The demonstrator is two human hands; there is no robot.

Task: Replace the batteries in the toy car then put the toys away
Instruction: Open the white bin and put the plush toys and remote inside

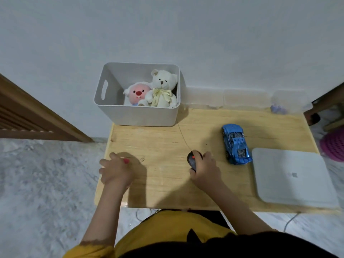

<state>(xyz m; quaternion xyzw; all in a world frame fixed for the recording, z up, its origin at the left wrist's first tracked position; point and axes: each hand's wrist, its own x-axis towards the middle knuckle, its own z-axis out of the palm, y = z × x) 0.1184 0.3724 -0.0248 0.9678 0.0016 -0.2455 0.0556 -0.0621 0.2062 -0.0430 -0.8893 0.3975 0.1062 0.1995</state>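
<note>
Here my right hand [204, 170] is curled around a small black remote control [193, 160], thumb up by its red button, holding it just above the middle of the wooden table [160, 183]. A thin wire antenna [183, 135] runs from the remote's far end toward the bin. My left hand [114, 169] rests near the table's left edge with its fingers loosely bent; a small red thing [126, 161] shows at my fingertips, but I cannot tell whether I am pinching it or only touching it.

The blue toy car [236, 144] stands on its wheels to the right of the remote, near my right hand but not touching it, its length running from near to far. Just beside it on the right lies a flat white lid [294, 177], reaching to the table's near right corner.

At the far left corner of the table stands a white storage bin [137, 114] with a handle slot in its left wall. Inside it sit a cream teddy bear [162, 88] with a pale yellow ribbon and, leaning against its left side, a pink-faced plush [136, 94] with a red nose.
</note>
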